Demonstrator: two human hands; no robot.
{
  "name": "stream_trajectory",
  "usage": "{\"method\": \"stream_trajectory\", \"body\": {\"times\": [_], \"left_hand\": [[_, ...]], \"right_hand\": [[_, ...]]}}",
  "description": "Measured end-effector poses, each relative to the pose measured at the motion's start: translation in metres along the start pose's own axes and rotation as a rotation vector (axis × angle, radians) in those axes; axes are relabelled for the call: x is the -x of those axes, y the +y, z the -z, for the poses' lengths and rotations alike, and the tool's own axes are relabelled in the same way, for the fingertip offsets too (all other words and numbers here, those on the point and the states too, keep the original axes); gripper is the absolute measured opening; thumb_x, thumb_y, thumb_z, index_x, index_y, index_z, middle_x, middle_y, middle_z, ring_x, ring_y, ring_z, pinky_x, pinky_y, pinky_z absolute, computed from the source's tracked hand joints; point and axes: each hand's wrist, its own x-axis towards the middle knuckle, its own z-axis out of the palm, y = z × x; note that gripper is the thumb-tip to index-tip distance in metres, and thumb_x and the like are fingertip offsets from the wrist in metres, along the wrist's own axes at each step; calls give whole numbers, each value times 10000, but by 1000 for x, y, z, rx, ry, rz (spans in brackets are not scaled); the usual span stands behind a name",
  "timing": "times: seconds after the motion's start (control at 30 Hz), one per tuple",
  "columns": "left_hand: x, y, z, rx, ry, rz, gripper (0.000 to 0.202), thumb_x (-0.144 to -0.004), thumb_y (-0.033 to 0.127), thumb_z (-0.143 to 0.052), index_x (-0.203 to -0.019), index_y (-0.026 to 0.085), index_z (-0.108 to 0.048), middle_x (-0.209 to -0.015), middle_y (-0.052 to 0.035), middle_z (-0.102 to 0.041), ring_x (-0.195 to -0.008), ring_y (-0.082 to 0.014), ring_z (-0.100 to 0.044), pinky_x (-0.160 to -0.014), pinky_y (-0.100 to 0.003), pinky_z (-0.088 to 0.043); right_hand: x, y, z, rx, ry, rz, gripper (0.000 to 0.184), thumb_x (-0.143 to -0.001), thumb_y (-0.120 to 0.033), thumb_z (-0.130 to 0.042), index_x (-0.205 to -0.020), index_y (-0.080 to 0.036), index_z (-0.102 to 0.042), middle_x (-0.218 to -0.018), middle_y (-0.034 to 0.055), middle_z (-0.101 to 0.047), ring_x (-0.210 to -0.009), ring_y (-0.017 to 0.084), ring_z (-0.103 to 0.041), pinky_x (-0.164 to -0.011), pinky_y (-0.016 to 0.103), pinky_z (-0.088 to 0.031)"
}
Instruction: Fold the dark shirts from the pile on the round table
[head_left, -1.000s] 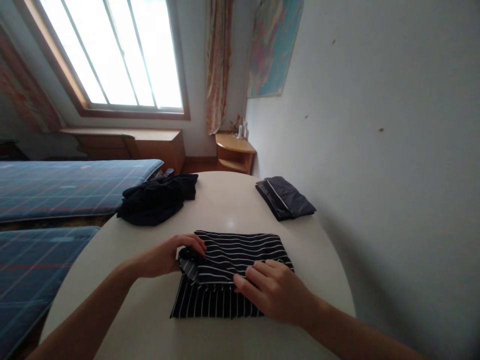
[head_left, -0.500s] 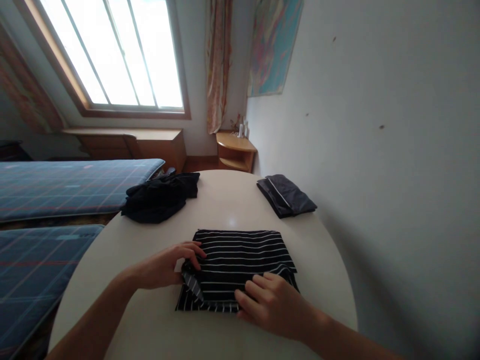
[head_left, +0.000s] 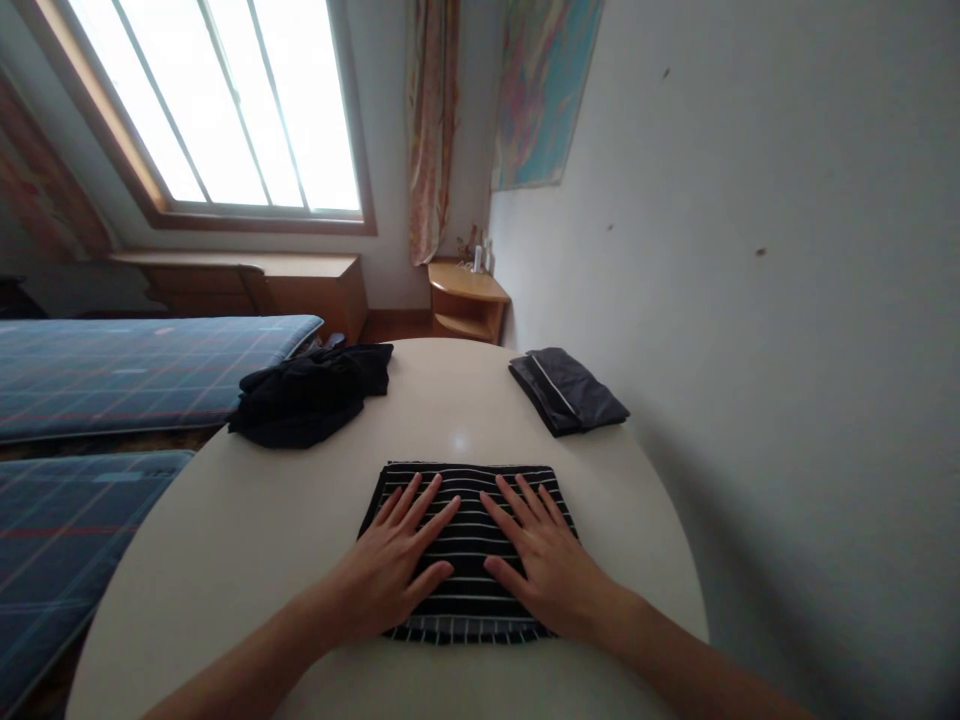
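Note:
A black cloth with white stripes [head_left: 469, 552], folded into a rough rectangle, lies flat on the white round table [head_left: 315, 520]. My left hand [head_left: 397, 565] rests palm down on its left part, fingers spread. On the right part my right hand [head_left: 536, 550] lies flat in the same way, its fingers apart. Both thumbs point inward, with a strip of striped fabric showing between them. Along the near edge a greyer band of the cloth, its short stripes running the other way, is visible. Parts of the cloth are hidden beneath my hands.
Dark crumpled clothing [head_left: 311, 395] lies at the table's far left. A folded dark grey item [head_left: 570, 390] with a light line sits at the far right, near the wall [head_left: 787, 400]. Blue plaid mattresses [head_left: 150, 370] stand left; a small corner shelf [head_left: 469, 285] is beyond.
Both hands have let go of the cloth's near edge and now lie spread on top of it. The raised left corner has gone down, and the cloth is flatter.

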Motion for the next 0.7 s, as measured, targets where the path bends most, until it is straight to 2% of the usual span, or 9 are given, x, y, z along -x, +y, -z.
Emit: {"method": "stream_trajectory", "body": {"times": [0.1, 0.33, 0.43, 0.53, 0.6, 0.7], "left_hand": [[-2, -5, -3, -23, -43, 4, 642, -1009, 558, -373, -1580, 358, -161, -1663, -34, -73, -1518, -332, -63, -1198, -579, -188], [-23, -24, 6, -7, -53, -54, 643, -1008, 556, -381, -1578, 368, -150, -1660, -4, -97, -1523, -306, -31, -1213, -539, -160], [-38, -41, 11, 0, -62, -90, 648, -1003, 568, -387, -1576, 374, -156, -1658, 6, -120, -1524, -303, -30, -1215, -526, -152], [-57, -60, 14, 7, -30, -122, 639, -997, 569, -403, -1570, 368, -203, -1653, -1, -155, -1524, -306, -56, -1215, -516, -145], [-72, -73, 17, 8, -14, -134, 626, -998, 565, -405, -1564, 360, -235, -1650, -9, -172, -1523, -306, -77, -1216, -512, -134], [-93, -88, 22, 0, -23, -148, 620, -999, 564, -397, -1562, 349, -250, -1648, -11, -183, -1524, -299, -88, -1216, -504, -119]], "right_hand": [[4, -1, -7, -9, -32, -45, 710, -964, -652, -381, -1575, -318, -244, -1653, 70, -148, -1516, 363, -95, -1187, 621, -179], [-12, -3, -7, 4, -4, -138, 715, -954, -682, -355, -1558, -302, -310, -1644, 102, -173, -1504, 408, -106, -1160, 660, -182], [-26, 4, -3, -40, -72, -174, 751, -944, -712, -328, -1567, -296, -284, -1648, 108, -146, -1506, 413, -79, -1158, 657, -170], [-49, 21, 4, -120, -153, -188, 720, -963, -701, -271, -1567, -311, -276, -1653, 93, -144, -1510, 397, -70, -1163, 633, -161], [-69, 37, 11, -154, -156, -174, 645, -992, -644, -276, -1536, -310, -364, -1641, 87, -218, -1510, 367, -138, -1172, 588, -178], [-103, 60, 25, -163, -63, -120, 467, -1017, -479, -385, -1330, -233, -628, -1464, 110, -528, -1383, 268, -433, -1147, 432, -301]]}}
